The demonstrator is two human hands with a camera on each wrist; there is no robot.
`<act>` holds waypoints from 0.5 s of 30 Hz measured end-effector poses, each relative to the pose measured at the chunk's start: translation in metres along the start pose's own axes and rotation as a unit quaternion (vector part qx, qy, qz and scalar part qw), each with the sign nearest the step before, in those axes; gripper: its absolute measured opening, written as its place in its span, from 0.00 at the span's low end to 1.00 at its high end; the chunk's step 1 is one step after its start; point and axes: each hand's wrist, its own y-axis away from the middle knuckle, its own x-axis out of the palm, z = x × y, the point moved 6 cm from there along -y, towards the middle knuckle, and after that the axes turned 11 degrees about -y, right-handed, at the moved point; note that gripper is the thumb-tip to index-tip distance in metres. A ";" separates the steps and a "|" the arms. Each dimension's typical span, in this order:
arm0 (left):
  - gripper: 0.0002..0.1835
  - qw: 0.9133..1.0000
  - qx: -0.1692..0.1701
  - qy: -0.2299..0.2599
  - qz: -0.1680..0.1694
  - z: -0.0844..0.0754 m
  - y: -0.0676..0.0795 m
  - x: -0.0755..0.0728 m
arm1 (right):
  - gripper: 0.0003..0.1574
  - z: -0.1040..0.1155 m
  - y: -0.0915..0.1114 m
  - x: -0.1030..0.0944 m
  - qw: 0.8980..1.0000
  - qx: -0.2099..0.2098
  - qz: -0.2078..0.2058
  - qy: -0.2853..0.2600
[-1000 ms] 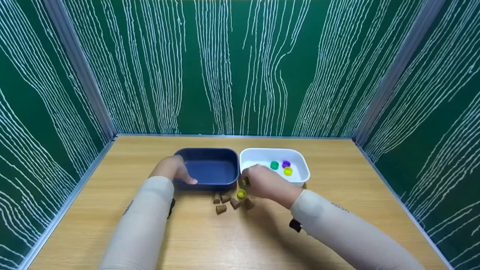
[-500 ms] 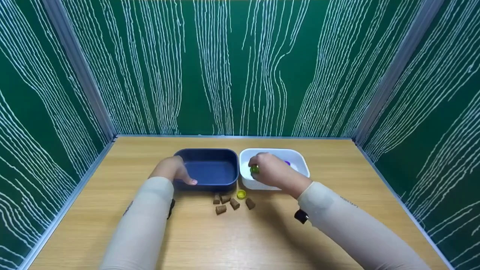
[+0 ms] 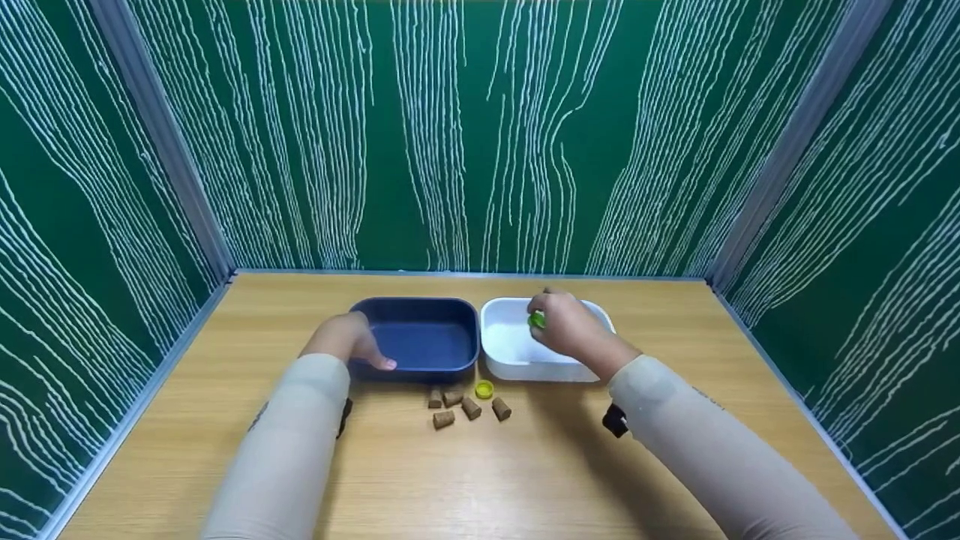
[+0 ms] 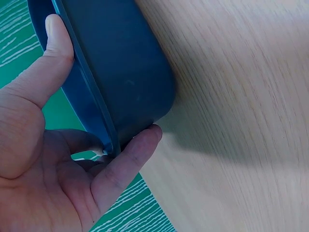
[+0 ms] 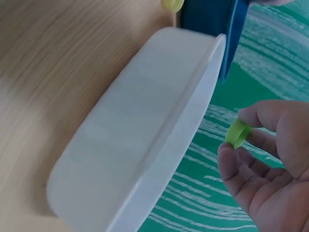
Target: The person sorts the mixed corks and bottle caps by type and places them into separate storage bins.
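Note:
My right hand [image 3: 568, 324] pinches a small lime-green bottle cap [image 5: 238, 133] between thumb and fingertips, over the white container [image 3: 540, 372]. In the right wrist view the cap is held apart from the container's rim. The container's right inside is hidden behind the hand. My left hand [image 3: 341, 339] grips the rim of the dark blue container [image 3: 424, 341] at its near left corner. The left wrist view shows the thumb [image 4: 59, 41] over the rim and fingers against the outer wall. The visible inside of the blue container shows nothing lying in it.
In front of the containers lie several brown corks [image 3: 471, 409] and a yellow bottle cap [image 3: 484, 389] on the wooden table [image 3: 465, 480]. The two containers stand side by side. Green panels with white wavy lines [image 3: 480, 135] wall in the back and sides.
My right hand has moved from beside the corks up and right over the white container, carrying the green cap. It now covers the caps seen earlier inside. My left hand has stayed put.

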 end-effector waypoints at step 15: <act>0.67 1.000 0.003 -0.003 0.004 -0.001 0.009 -0.002 | 0.21 -0.067 -0.006 0.013 0.990 0.131 0.048 -0.018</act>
